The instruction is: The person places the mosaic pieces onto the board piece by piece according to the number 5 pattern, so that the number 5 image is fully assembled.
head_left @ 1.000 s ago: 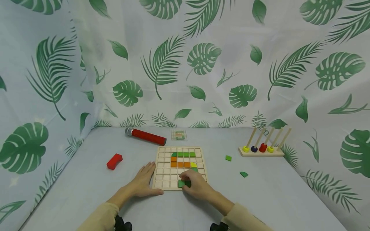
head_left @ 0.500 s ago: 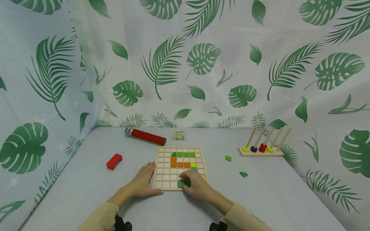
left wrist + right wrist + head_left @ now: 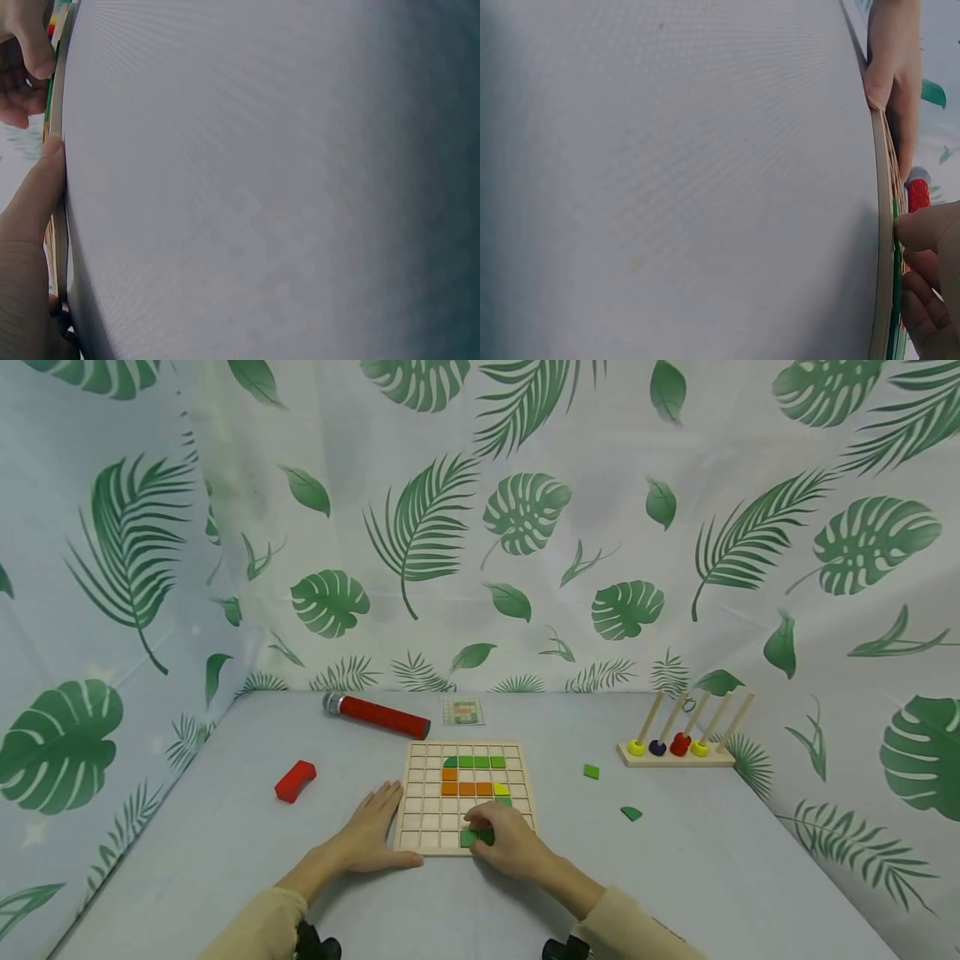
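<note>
A wooden grid board (image 3: 431,820) lies flat on the table, several coloured tiles set in its cells. Along its left edge rest the straight fingers of my left hand (image 3: 371,833), while the thumb (image 3: 46,169) touches the front edge. My right hand (image 3: 512,843) is over the board's front right part, fingers curled. Its thumb and fingers pinch at a dark green tile (image 3: 487,837) in the front row, partly hidden by the hand. Left of that sits another green tile (image 3: 468,838). Farther back are a row of green tiles (image 3: 482,762), orange tiles (image 3: 467,788) and a yellow tile (image 3: 501,789).
Right of the board lie a loose green square tile (image 3: 592,772) and a rounded green tile (image 3: 632,813). A peg stand with beads (image 3: 678,760) is at the back right. Behind the board are a pattern card (image 3: 463,712) and red microphone (image 3: 382,716); a red block (image 3: 296,782) lies left.
</note>
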The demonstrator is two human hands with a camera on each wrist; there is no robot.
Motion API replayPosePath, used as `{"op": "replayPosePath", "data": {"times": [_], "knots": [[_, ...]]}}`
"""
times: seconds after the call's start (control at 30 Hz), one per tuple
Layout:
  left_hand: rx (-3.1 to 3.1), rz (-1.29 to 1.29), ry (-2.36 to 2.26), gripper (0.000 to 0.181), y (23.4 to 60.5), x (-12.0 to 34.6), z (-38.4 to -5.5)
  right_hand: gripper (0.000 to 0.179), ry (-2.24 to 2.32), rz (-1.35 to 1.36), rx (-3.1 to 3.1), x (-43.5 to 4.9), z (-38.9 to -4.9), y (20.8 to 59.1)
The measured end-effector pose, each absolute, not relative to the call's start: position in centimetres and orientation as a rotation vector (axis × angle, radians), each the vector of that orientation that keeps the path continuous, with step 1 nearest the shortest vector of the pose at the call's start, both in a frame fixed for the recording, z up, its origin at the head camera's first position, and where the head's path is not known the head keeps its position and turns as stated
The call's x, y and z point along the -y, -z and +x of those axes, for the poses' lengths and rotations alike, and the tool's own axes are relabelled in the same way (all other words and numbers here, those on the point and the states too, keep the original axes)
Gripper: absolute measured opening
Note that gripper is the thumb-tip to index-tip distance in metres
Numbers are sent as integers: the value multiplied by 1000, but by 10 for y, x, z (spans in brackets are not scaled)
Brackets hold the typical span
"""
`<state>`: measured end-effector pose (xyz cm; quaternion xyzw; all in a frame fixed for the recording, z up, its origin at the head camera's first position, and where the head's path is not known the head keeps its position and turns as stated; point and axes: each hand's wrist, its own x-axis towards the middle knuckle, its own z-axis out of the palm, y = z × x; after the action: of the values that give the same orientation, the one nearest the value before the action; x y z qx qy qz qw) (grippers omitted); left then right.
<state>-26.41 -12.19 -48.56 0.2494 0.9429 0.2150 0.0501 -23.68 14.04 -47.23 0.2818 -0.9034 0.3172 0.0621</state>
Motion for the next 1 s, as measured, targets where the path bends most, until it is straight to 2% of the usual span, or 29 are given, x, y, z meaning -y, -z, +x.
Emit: {"op": "replayPosePath", "data": {"times": [0.43,1.0], "knots": [[-2872,772,-679,117,486,122,-263,28,-999,775,2645,-162,-243,466],[-2861,763,-673,117,483,121,-262,26,-882,386,2668,-244,-256,467]]}}
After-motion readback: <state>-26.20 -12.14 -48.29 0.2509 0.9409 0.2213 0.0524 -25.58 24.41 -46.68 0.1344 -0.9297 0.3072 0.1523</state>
